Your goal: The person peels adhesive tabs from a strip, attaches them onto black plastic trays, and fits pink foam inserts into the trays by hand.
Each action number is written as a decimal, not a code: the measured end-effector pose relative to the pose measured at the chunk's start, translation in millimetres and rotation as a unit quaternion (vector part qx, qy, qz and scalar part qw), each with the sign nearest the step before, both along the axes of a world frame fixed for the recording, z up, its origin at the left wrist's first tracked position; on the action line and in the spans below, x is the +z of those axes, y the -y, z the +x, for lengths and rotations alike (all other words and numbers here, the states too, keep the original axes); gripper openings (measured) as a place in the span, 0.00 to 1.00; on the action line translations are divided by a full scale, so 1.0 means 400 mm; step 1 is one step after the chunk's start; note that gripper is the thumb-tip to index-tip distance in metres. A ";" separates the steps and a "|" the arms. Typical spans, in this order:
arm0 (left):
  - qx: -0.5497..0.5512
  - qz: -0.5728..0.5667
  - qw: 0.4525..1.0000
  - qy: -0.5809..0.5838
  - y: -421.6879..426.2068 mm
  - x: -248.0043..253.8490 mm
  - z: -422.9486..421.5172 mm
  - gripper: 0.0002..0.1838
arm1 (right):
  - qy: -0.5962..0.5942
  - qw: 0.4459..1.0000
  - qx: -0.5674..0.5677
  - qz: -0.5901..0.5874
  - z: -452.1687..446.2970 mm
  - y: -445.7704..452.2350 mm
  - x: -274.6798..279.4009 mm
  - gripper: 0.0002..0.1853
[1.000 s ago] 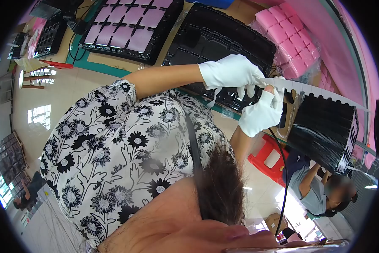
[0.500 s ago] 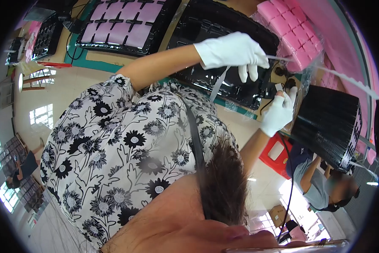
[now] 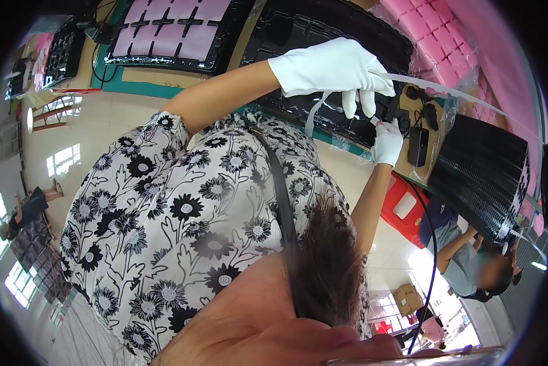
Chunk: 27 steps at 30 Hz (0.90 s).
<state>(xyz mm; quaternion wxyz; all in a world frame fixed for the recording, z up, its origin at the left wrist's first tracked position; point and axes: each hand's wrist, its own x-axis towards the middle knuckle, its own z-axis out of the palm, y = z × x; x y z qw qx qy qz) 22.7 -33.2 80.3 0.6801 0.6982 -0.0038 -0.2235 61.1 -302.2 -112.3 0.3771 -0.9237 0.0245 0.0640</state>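
A: Where is the long, narrow white strip (image 3: 420, 82)?
B: In the person's white-gloved left hand (image 3: 329, 67). It runs out past the fingertips to the hand's right, its far part faint. A white band end (image 3: 314, 116) hangs below the palm; whether it belongs to the same strip cannot be told.
A: State of that hand?
B: Thumb side hidden; fingers bent, tips together on the strip, two others curled down. The pinch near one end probably lets the length trail free.
A: And the white-gloved right hand (image 3: 387, 145)?
B: Lower and nearer the body. Thumb and fingertips appear together on a small pale piece (image 3: 375, 121); likely a tip grip so its face is left uncovered.
A: Surroundings?
B: Glossy black moulded plastic tray (image 3: 341, 30) beneath and beyond the left hand; ribbed black plastic stack (image 3: 478, 174) right of the right hand, presumably piled to save bench room.
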 end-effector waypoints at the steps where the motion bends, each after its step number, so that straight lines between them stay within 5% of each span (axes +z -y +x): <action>1: -0.002 -0.010 1.000 -0.007 0.001 -0.002 0.000 0.18 | -0.011 1.000 0.009 -0.016 0.000 -0.007 0.006 0.12; 7: 0.004 -0.028 0.999 -0.016 0.002 -0.010 -0.003 0.18 | 0.057 0.982 0.012 -0.181 -0.012 -0.044 0.013 0.11; 13: -0.012 -0.066 0.997 -0.036 -0.005 -0.017 -0.006 0.19 | 0.145 0.969 -0.057 -0.191 -0.038 -0.068 0.051 0.20; 14: -0.021 -0.060 0.997 -0.049 -0.011 0.005 -0.011 0.20 | 0.152 0.976 -0.063 -0.140 -0.035 -0.056 0.032 0.21; 16: -0.023 -0.088 0.995 -0.027 -0.009 -0.040 0.003 0.20 | 0.133 0.972 -0.087 0.175 -0.053 -0.120 0.137 0.18; 19: -0.046 -0.071 0.996 -0.035 -0.011 -0.015 0.002 0.19 | 0.160 0.883 -0.004 0.442 -0.052 -0.195 0.297 0.19; 22: -0.047 -0.078 0.994 -0.057 -0.003 -0.015 0.006 0.19 | 0.185 0.889 -0.003 0.419 -0.054 -0.238 0.376 0.18; 27: -0.046 -0.108 0.992 -0.055 0.000 -0.038 0.009 0.18 | 0.148 0.825 0.000 0.546 -0.050 -0.265 0.391 0.18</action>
